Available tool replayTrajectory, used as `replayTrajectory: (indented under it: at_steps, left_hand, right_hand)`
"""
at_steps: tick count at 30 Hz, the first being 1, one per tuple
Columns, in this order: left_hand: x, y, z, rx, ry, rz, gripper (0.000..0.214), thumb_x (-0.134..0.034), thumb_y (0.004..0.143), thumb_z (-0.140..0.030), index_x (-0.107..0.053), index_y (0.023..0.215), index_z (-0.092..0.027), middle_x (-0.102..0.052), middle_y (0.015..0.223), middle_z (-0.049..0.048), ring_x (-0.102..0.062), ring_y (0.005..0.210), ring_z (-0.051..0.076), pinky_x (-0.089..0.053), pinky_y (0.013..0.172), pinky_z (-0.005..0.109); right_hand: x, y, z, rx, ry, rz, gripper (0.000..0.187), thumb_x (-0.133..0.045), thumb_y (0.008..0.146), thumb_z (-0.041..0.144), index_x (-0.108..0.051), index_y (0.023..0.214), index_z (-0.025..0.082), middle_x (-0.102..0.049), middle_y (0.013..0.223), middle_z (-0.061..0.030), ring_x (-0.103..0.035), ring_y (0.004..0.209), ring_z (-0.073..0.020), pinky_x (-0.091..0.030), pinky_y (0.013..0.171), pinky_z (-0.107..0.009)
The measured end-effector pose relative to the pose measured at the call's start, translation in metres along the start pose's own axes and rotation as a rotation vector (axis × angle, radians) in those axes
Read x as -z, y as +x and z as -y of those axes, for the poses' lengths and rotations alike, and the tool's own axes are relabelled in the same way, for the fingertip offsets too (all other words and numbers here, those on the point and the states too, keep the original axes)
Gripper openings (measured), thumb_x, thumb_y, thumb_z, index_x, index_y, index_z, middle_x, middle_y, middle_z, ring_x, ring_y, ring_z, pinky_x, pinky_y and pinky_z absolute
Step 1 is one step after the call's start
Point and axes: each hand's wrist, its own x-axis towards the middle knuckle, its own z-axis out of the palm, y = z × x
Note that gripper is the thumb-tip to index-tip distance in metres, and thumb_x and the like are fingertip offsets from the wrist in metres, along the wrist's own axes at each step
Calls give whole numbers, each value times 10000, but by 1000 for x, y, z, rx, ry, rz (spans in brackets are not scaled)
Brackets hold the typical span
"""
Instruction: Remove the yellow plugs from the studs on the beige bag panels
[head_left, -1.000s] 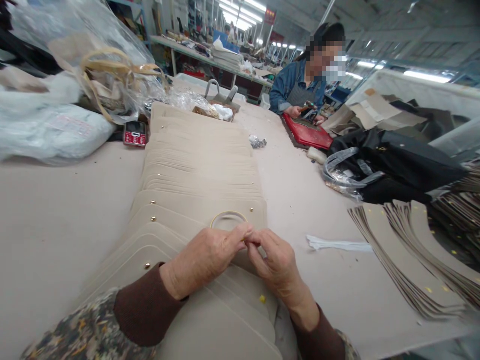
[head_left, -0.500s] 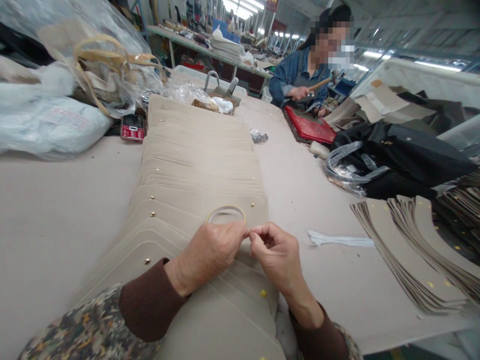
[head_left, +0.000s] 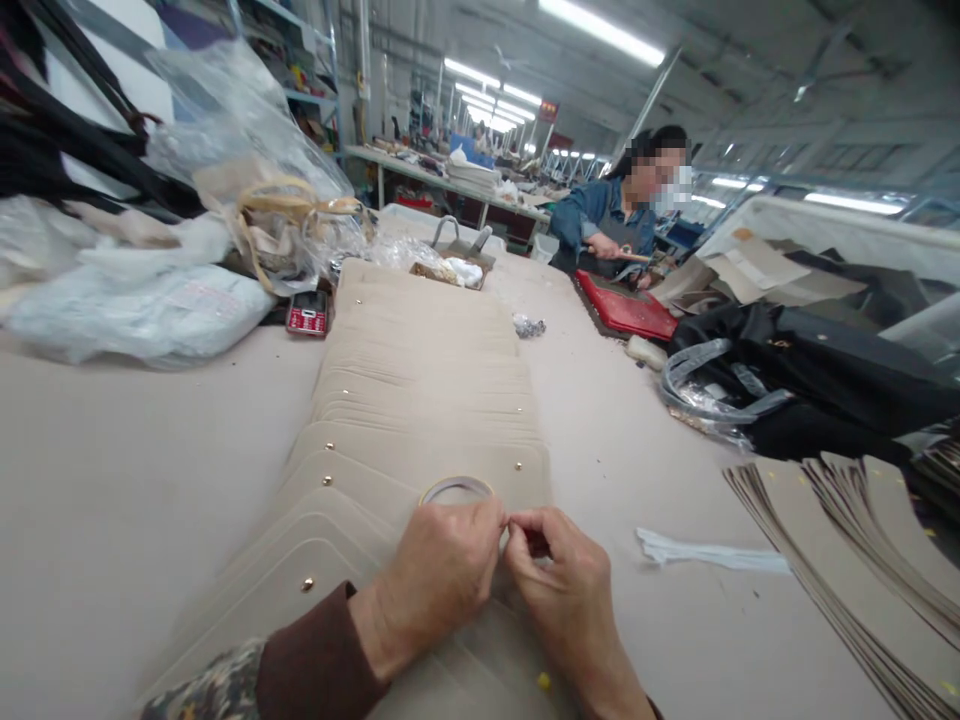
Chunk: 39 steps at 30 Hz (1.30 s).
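My left hand (head_left: 442,565) is closed around a thin roll of tape (head_left: 459,482) with a yellowish rim, whose upper arc shows above my knuckles. My right hand (head_left: 570,580) meets it fingertip to fingertip, thumb and forefinger pinched together. Whatever is between those right fingertips is too small to make out. Both hands are over a long row of overlapping beige panels (head_left: 435,335) with rounded corners. Small gold studs (head_left: 307,584) show near the panels' corners, and a yellow spot (head_left: 544,682) lies below my right hand.
White strips (head_left: 709,553) lie right of the panels, beside fanned stacks of curved beige pieces (head_left: 832,540). Behind are a black bag (head_left: 832,370) and a red padded board (head_left: 626,305), where a co-worker (head_left: 600,225) holds a wooden-handled tool. A phone (head_left: 307,314) and plastic-wrapped bundles (head_left: 150,310) sit left.
The view has tilted up, so the table and hands appear lower. Both hands keep their pinched pose at the tape roll. The co-worker's tool has come down.
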Motion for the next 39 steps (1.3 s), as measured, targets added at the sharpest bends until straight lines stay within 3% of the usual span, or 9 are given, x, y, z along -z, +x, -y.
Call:
replayTrajectory:
  at_steps: [3,6,10,13,19,25,31,36,39]
  left_hand:
    - [0,-3,-5,-73,-43,-81,201,-357,933,-96,-451,791,-203,-558,643,0,-553,548,152,-379,500,299]
    - [2,-1,-4,-62,66,1,197,-381,938,-87,-470,801,-197,-562,673,12,-553,598,178,-400,538,305]
    - [4,7,7,5,216,256,166,-436,910,-63,-506,824,-186,-599,780,54,-552,723,231,-433,628,348]
    - [3,8,10,7,164,335,142,-450,908,-73,-516,842,-180,-594,810,52,-523,743,228,-427,675,360]
    - [1,1,8,-5,121,368,142,-410,947,-118,-529,888,-171,-581,817,47,-498,740,223,-406,681,362]
    - [2,2,8,5,136,366,147,-403,957,-133,-532,900,-172,-583,819,47,-508,743,219,-408,677,359]
    - [1,2,8,3,128,357,151,-408,940,-105,-529,886,-177,-577,796,37,-516,731,224,-420,670,366]
    - [0,-1,9,-7,128,354,147,-414,937,-105,-531,882,-174,-579,804,42,-517,743,225,-416,678,363]
    - [2,-1,9,0,128,361,141,-421,931,-96,-533,889,-171,-581,813,46,-515,750,228,-417,684,363]
  right_hand:
    - [6,8,-18,-316,100,-13,159,-575,800,254,-678,705,178,-655,575,-20,-616,491,-158,-480,474,-242]
    - [22,13,-35,-599,380,130,245,-656,786,395,-693,743,156,-652,558,-12,-619,485,-152,-518,485,-250]
    - [33,12,-42,-715,587,285,375,-756,689,497,-714,781,136,-672,603,-25,-616,512,-136,-545,521,-263]
    - [29,9,-41,-761,601,326,419,-776,641,512,-714,795,127,-674,596,-28,-605,500,-128,-531,509,-258]
    - [22,4,-39,-715,544,426,278,-735,693,393,-703,766,127,-634,569,5,-549,491,-102,-468,491,-223]
    - [16,3,-32,-582,250,453,186,-628,765,310,-724,768,151,-652,559,0,-560,479,-126,-429,464,-221]
    - [11,8,-19,-363,-44,395,169,-565,771,220,-711,693,190,-688,572,-13,-609,509,-153,-421,496,-233]
    - [15,3,-22,-328,-133,351,113,-625,793,270,-672,858,190,-630,515,31,-589,470,-166,-413,491,-250]
    - [22,-8,-27,-329,-87,288,128,-627,842,319,-647,847,192,-653,578,16,-605,510,-163,-437,513,-250]
